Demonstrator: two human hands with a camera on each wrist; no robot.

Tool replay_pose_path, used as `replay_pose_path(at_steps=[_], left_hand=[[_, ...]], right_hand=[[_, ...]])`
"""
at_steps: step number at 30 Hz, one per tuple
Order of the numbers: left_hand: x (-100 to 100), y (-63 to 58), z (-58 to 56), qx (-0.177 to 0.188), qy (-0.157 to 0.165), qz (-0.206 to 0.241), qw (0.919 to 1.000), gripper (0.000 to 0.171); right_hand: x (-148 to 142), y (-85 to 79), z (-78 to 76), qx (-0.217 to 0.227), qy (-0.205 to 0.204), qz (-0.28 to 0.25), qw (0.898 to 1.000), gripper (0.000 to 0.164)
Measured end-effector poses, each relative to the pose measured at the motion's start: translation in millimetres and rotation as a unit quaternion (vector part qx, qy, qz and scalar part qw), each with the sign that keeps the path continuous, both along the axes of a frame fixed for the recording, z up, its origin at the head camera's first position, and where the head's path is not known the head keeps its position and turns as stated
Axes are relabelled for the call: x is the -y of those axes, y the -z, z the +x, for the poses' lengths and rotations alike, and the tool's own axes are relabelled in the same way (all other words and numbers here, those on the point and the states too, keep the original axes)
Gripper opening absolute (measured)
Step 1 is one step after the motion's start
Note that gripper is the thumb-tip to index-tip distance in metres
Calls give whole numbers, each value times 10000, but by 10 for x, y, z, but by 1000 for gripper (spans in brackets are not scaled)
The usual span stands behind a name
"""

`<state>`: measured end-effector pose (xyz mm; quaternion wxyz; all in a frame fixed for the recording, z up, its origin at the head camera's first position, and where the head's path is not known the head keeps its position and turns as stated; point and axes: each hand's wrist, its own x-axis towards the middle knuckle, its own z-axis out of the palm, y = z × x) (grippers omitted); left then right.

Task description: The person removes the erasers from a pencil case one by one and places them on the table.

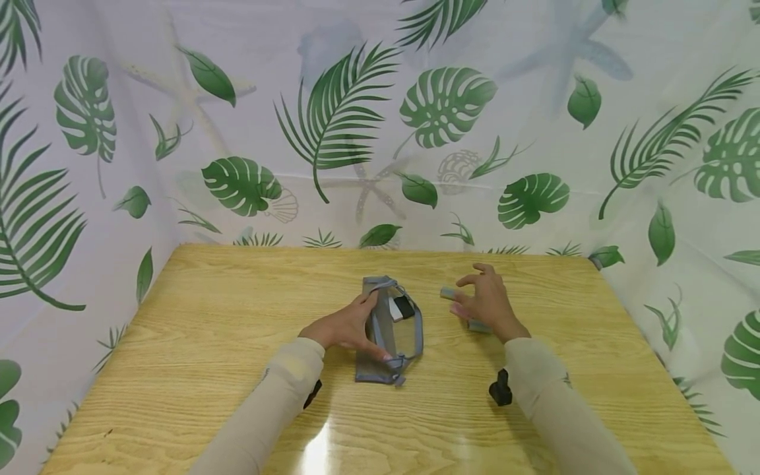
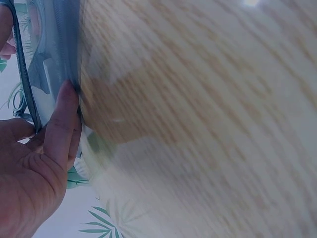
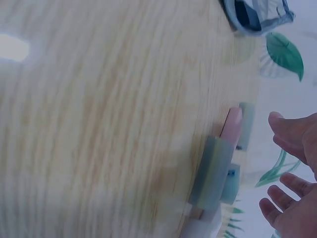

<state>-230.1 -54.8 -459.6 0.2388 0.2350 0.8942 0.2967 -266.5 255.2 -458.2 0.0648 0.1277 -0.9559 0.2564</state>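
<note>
My left hand [image 1: 347,324] grips a grey-blue zip pouch [image 1: 371,374], with the thumb at its near end and fingers toward the far end. The pouch's mouth gapes to the right, showing a black and white piece [image 1: 396,310] inside. In the left wrist view, a finger lies along the pouch's side. My right hand [image 1: 489,303] hovers with fingers apart over several small items. In the right wrist view these include a grey-green block with a yellow stripe [image 3: 212,171], a pink round-ended piece [image 3: 233,124], a teal piece [image 3: 230,184] and a pale green one [image 3: 246,119].
Everything lies on a wood-grain table [image 1: 249,284]. A whitish piece [image 3: 200,229] sits at the bottom of the right wrist view. Behind the table and along its sides hangs a white cloth [image 1: 356,218] printed with green leaves.
</note>
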Motion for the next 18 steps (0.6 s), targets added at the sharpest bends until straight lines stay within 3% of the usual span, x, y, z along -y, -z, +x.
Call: replay_pose_path(at_steps=[4, 11, 18], left_hand=[[9, -15, 10, 16, 6, 43, 10000, 127], [8, -5, 10, 66, -25, 16, 10000, 128], [3, -12, 21, 114, -47, 4, 9999, 128]], right_hand=[[80, -7, 53, -211, -218, -44, 9995, 25], [245, 11, 138, -24, -379, -138, 9992, 29], [428, 28, 224, -188, -505, -105, 9985, 29]])
